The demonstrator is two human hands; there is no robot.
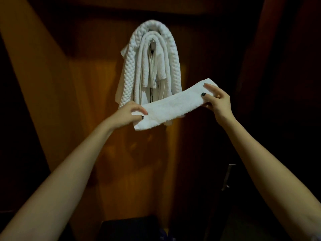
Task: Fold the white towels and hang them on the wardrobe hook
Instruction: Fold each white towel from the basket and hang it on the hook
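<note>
We hold a folded white towel [171, 106] | left hand [127, 113] pinches its 8 o'clock end | right hand [218, 100] grips its 2 o'clock end | hung towels [149, 61] on hook [153, 44] at 12 o'clock

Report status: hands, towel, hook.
Left hand, right hand each pinch one end of folded towel. Held stretched below hook. Hung towels crowd hook.

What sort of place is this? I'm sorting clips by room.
Likely a bedroom, at a wooden wardrobe door: white towels draped over its metal hook, a metal handle lower right.
</note>
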